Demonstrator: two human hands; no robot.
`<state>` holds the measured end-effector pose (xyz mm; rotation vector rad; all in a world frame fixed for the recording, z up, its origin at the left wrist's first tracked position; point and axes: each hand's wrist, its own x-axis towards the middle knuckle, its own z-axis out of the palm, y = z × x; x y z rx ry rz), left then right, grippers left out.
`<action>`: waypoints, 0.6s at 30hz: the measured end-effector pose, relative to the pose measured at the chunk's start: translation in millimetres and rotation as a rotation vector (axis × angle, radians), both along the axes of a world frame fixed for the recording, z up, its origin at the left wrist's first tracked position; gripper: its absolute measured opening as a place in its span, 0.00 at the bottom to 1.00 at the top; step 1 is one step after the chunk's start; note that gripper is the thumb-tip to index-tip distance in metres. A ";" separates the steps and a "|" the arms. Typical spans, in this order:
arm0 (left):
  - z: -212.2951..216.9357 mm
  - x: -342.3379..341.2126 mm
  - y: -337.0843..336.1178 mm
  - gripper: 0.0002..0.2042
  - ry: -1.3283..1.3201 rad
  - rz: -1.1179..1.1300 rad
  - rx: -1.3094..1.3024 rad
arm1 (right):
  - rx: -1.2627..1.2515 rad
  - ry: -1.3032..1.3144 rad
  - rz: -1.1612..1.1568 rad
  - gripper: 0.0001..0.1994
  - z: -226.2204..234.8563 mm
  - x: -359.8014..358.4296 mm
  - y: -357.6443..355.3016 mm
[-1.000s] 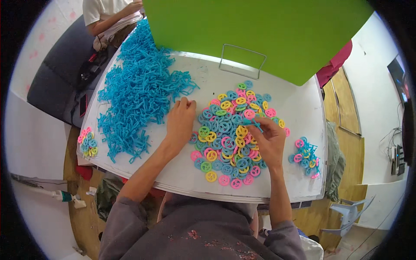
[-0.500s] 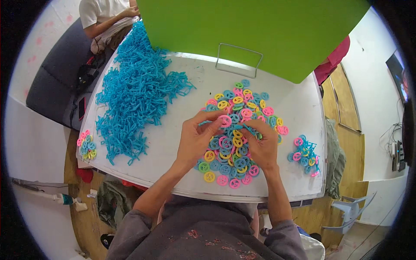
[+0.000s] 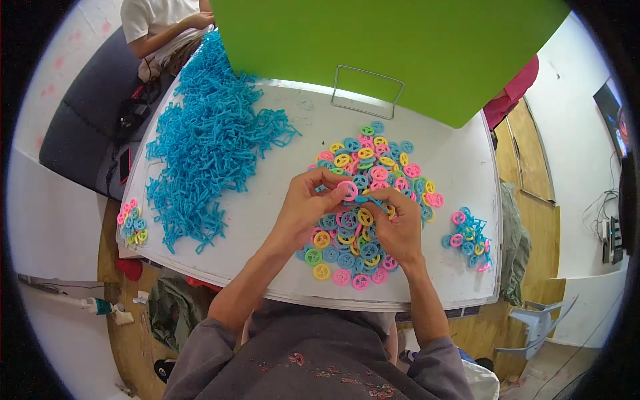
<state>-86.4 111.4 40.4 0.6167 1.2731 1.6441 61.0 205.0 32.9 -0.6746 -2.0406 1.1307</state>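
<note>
Over a heap of small plastic wheels (image 3: pixel 363 160) in pink, yellow, blue and green on the white table (image 3: pixel 300 127), both hands meet. My left hand (image 3: pixel 303 207) pinches a pink wheel (image 3: pixel 348 191) at its fingertips. My right hand (image 3: pixel 399 227) holds a thin blue plastic piece (image 3: pixel 367 199) whose end touches that pink wheel. More wheels lie under and around both hands.
A large pile of blue plastic sticks (image 3: pixel 213 140) covers the table's left. Small clusters of wheels lie at the left edge (image 3: pixel 131 222) and at the right (image 3: pixel 469 237). A green board (image 3: pixel 400 47) and a wire frame (image 3: pixel 367 90) stand at the back. Another person (image 3: pixel 167 23) sits far left.
My left hand came from the table's middle onto the wheel heap, lifted a pink wheel and met my right hand, which rose slightly with the blue piece.
</note>
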 end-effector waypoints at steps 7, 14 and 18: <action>5.5 13.1 -1.5 0.06 0.194 0.090 0.038 | -0.373 0.086 0.021 0.04 3.6 0.3 -5.1; -3.6 28.2 1.2 0.07 0.211 0.280 0.151 | -0.437 0.030 -0.010 0.07 9.4 -1.2 -10.3; -5.8 17.2 -2.5 0.08 -0.034 0.178 0.096 | -0.336 -0.049 -0.018 0.07 11.4 -0.8 -10.6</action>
